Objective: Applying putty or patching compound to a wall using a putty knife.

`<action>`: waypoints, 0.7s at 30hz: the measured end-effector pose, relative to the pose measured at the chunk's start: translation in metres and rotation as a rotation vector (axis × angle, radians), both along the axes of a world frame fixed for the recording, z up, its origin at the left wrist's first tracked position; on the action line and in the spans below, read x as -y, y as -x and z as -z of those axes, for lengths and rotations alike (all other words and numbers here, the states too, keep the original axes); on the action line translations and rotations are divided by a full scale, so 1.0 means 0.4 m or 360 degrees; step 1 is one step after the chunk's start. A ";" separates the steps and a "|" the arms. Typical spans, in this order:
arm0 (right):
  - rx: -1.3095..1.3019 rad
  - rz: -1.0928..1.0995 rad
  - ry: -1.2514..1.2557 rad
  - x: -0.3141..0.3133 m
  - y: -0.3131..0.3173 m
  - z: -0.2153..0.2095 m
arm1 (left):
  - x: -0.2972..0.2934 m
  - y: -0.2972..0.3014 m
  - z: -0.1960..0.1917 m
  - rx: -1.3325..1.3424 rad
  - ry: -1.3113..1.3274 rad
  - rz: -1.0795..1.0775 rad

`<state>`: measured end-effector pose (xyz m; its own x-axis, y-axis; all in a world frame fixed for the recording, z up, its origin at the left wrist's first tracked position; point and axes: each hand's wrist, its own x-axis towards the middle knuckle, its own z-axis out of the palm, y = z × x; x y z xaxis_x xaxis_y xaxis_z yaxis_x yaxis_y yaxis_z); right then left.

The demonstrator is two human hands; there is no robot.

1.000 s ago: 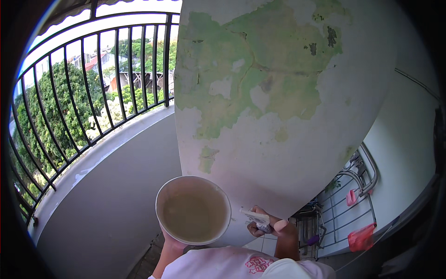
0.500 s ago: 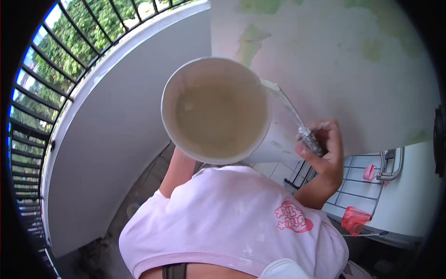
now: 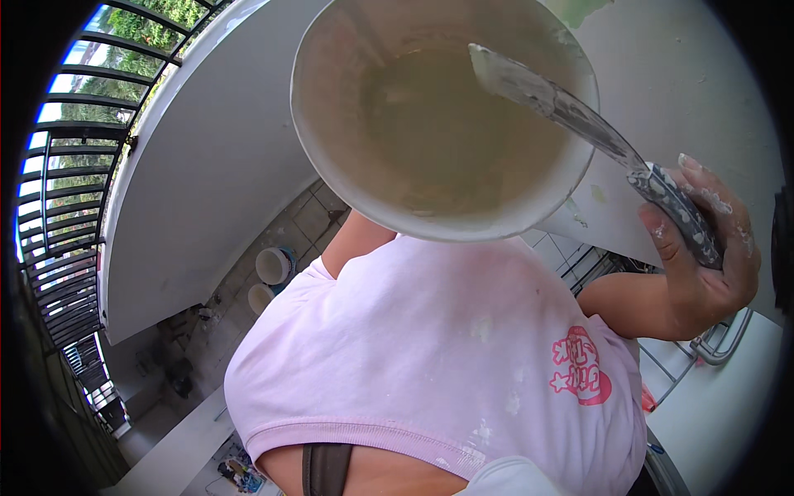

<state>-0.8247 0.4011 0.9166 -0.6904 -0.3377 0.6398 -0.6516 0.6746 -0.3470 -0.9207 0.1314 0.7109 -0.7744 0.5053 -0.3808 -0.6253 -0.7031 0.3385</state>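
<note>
A white bucket [image 3: 463, 226] with murky beige contents is tilted toward me, high in front of my pink shirt. My left forearm [image 3: 356, 241] runs up behind the bucket; the hand itself is hidden there. On the right, my right hand [image 3: 718, 236], spotted with white paste, is closed around the dark handle of a putty knife [image 3: 579, 120]. Its smeared blade reaches over the bucket's rim, the tip above the opening. Whether the tip touches the contents I cannot tell.
A smooth grey parapet [image 3: 215, 165] curves along the left, topped by a black railing [image 3: 107, 140]. A pale wall [image 3: 678, 91] stands at upper right. Small buckets [image 3: 271, 266] sit on the tiled floor. A bent metal tube [image 3: 728, 339] lies below my right hand.
The bucket appears larger and higher in view. My right hand has moved right, and the putty knife's blade has come from beside the bucket to over its opening. The view has shifted.
</note>
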 end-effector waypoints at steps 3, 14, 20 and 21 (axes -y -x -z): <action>-0.0052 0.0086 0.0303 0.022 -0.013 0.029 | -0.018 -0.008 0.029 0.0033 -0.0107 0.0007; 0.0555 0.0057 0.0502 0.000 -0.042 0.035 | -0.021 -0.115 0.065 0.0376 -0.0469 0.0068; 0.0944 0.0422 0.0413 -0.002 0.016 0.086 | 0.001 -0.133 0.101 0.0559 -0.0726 0.0091; 0.1002 0.0475 0.0392 -0.002 0.028 0.093 | -0.008 -0.126 0.117 0.0580 -0.0770 0.0087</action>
